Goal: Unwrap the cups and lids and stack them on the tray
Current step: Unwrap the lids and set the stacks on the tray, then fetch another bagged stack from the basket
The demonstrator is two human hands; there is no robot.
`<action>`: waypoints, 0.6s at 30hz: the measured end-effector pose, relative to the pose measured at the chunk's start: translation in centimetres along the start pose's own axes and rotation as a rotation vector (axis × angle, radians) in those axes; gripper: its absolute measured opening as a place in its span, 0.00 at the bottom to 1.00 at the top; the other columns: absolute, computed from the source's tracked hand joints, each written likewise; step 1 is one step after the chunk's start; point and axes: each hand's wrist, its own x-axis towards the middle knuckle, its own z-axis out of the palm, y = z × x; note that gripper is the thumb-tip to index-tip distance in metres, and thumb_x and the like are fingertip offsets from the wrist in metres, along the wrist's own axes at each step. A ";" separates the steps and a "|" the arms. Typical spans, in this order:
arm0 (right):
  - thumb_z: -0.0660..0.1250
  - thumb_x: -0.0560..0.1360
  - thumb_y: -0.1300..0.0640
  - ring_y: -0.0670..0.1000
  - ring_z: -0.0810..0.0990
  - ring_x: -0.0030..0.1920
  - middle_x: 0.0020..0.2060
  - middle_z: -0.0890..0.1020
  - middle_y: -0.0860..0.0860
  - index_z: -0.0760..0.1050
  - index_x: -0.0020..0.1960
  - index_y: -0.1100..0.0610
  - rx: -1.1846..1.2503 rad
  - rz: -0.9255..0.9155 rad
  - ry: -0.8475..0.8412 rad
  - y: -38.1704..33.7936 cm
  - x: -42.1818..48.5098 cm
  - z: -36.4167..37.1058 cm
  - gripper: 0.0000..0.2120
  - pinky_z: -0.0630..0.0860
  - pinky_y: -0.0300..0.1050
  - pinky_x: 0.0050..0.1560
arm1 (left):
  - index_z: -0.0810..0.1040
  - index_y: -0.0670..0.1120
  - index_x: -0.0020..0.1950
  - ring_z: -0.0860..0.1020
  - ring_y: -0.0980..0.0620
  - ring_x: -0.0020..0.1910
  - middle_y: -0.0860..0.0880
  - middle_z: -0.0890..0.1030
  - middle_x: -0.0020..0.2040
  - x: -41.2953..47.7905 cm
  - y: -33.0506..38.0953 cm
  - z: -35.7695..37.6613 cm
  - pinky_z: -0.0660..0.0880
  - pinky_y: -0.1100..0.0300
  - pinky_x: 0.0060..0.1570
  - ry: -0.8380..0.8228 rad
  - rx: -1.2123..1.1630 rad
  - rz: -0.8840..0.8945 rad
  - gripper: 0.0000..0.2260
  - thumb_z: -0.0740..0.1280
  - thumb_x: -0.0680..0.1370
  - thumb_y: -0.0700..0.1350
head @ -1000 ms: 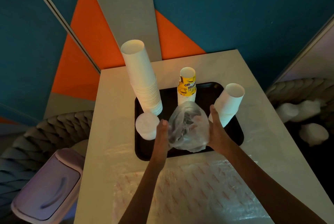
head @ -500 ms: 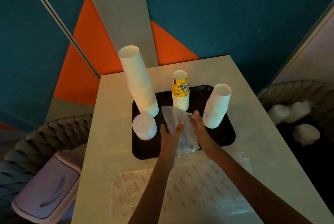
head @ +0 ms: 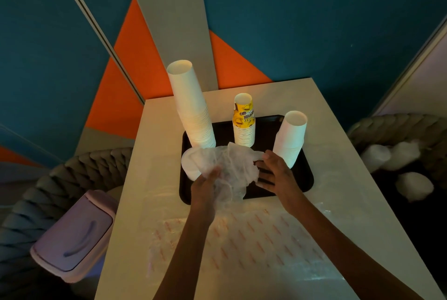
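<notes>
Over the near half of the black tray (head: 307, 180) I see the left hand (head: 208, 187) with fingers curled round a crumpled clear plastic wrapper (head: 233, 163), and the right hand (head: 275, 174) pinching its right edge. On the tray stand a tall white cup stack (head: 191, 103), a yellow printed cup stack (head: 243, 120) and a shorter white cup stack (head: 291, 137). The white lid stack (head: 189, 165) is front-left, partly behind the wrapper.

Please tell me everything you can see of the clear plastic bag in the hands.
The clear plastic bag is thin, translucent and crumpled, held above the front of the black tray. The left hand grips its lower left part; the right hand pinches its right edge. It partly hides the white lid stack. Its contents cannot be told.
</notes>
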 end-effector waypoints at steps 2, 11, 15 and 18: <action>0.63 0.78 0.53 0.54 0.75 0.59 0.60 0.73 0.51 0.62 0.72 0.53 -0.059 -0.037 -0.059 0.0 -0.3 0.5 0.24 0.75 0.50 0.54 | 0.77 0.45 0.55 0.80 0.46 0.51 0.45 0.81 0.53 -0.4 0.0 -0.3 0.77 0.53 0.47 -0.002 -0.015 0.011 0.09 0.68 0.77 0.46; 0.66 0.76 0.59 0.46 0.81 0.47 0.42 0.82 0.45 0.77 0.46 0.51 -0.115 -0.235 0.009 0.1 -1.3 0.7 0.03 0.77 0.40 0.50 | 0.77 0.39 0.55 0.79 0.50 0.43 0.46 0.80 0.45 -1.7 -0.4 -1.3 0.76 0.58 0.44 -0.030 0.042 0.082 0.10 0.65 0.79 0.44; 0.67 0.75 0.59 0.44 0.83 0.42 0.36 0.84 0.44 0.78 0.44 0.53 -0.071 -0.208 -0.026 -0.8 -1.2 0.4 0.03 0.79 0.40 0.48 | 0.75 0.37 0.58 0.77 0.52 0.41 0.47 0.79 0.44 -1.8 -0.6 -2.5 0.75 0.59 0.43 -0.007 0.041 0.083 0.12 0.64 0.79 0.44; 0.66 0.76 0.53 0.48 0.82 0.50 0.47 0.83 0.49 0.76 0.50 0.50 -0.077 -0.116 -0.122 -0.9 -1.2 0.6 0.04 0.78 0.45 0.52 | 0.74 0.37 0.60 0.76 0.53 0.40 0.47 0.79 0.46 -1.9 -0.5 -3.4 0.73 0.54 0.51 -0.026 0.036 0.056 0.15 0.64 0.79 0.46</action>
